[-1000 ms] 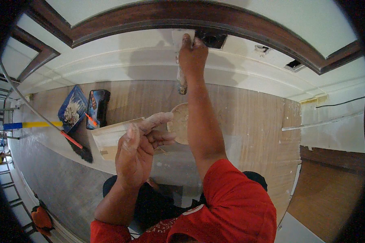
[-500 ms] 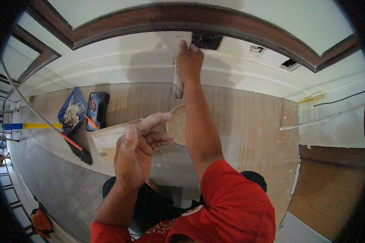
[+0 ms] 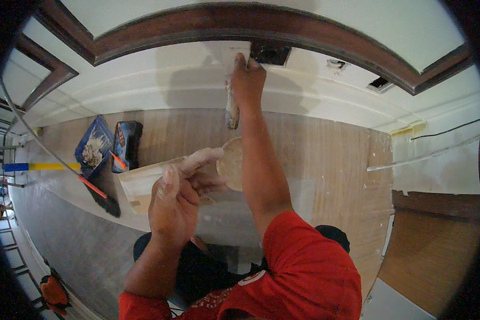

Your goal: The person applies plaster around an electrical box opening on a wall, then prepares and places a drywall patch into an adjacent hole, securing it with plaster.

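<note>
My right hand (image 3: 248,80) reaches forward to the low white wall, closed around a putty knife (image 3: 232,111). The knife's handle points down toward me, and its pale blade lies against the wall beside a dark rectangular opening (image 3: 272,54). My left hand (image 3: 175,200) is raised nearer my body, palm turned inward, thumb up and fingers stretched out. Whitish paste coats its fingers, and I see nothing held in it. Behind those fingertips is a round beige thing (image 3: 232,165), partly hidden by the hand and my right forearm.
To the left are a blue dustpan (image 3: 94,146) with whitish scraps, a dark case (image 3: 128,144) and a black-bristled broom (image 3: 105,202). A long pale piece (image 3: 138,184) lies behind my left hand. Smaller wall holes (image 3: 380,84) are at right, under dark wooden trim (image 3: 240,24).
My hands keep nearly the same pose. The whole view shifts very slightly; the putty knife stays against the wall.
</note>
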Motion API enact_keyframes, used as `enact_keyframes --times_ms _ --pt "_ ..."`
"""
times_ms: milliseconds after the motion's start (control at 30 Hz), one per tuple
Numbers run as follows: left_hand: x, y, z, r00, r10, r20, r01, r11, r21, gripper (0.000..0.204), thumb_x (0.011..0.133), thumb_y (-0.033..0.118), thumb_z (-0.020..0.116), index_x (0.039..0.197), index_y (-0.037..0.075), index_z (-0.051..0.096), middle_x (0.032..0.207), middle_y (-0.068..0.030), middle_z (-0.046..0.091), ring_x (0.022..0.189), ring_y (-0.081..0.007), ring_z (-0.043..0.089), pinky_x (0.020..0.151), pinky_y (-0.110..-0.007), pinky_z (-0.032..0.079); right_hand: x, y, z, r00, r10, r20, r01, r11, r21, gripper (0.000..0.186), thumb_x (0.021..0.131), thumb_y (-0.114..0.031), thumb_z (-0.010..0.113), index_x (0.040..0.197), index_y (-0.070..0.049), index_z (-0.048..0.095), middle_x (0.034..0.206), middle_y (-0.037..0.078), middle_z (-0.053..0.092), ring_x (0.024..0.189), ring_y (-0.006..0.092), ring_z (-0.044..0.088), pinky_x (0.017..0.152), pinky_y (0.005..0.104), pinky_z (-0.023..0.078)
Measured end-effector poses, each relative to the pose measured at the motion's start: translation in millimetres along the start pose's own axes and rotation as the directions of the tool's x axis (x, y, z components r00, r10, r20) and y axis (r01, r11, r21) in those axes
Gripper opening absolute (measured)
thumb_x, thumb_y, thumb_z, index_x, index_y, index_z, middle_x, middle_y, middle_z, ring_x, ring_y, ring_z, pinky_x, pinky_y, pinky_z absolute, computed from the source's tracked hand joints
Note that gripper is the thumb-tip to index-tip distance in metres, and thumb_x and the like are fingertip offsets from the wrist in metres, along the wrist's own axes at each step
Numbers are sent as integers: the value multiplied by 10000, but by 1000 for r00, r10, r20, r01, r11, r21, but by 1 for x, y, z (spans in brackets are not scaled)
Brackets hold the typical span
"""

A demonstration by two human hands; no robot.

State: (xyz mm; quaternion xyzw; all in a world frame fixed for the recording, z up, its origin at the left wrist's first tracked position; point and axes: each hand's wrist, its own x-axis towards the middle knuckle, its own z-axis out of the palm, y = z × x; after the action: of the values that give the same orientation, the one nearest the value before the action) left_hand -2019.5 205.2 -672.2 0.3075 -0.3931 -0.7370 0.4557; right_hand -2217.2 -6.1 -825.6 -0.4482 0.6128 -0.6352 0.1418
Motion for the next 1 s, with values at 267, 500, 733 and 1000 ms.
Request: enact_keyframes --times_ms 267,500,733,1000 --pt "2 -2 5 1000 -3 -25 3 1000 10 661 1040 483 290 1303 -82 512 1302 -245 570 1012 -306 659 898 -437 522 -4 5 -12 992 13 123 29 940 -339 359 755 -240 691 1028 -9 649 784 166 638 704 361 649 655 468 520" --pt "4 0 4 1000 -25 2 25 998 -49 620 1038 468 342 1283 -67 537 1328 -237 554 1034 -283 639 921 -426 499 7 7 -12 994 -22 107 62 921 -386 323 782 -226 649 1025 -14 648 762 155 627 679 368 644 640 486 517" --pt "2 1 4 1000 -27 -2 27 999 -27 618 1043 466 324 1289 -63 529 1330 -235 552 1030 -292 638 919 -435 498 -5 20 -2 992 101 70 -91 987 -132 374 778 -289 672 1056 -41 650 831 154 654 764 343 655 658 470 509" --pt "1 0 4 1000 -4 1 4 1000 -20 619 1047 454 316 1307 -71 516 1328 -232 556 1034 -301 638 920 -440 503 -6 6 -13 973 199 118 -172 964 -202 264 935 -269 567 911 -22 658 741 163 638 694 355 647 635 472 505"
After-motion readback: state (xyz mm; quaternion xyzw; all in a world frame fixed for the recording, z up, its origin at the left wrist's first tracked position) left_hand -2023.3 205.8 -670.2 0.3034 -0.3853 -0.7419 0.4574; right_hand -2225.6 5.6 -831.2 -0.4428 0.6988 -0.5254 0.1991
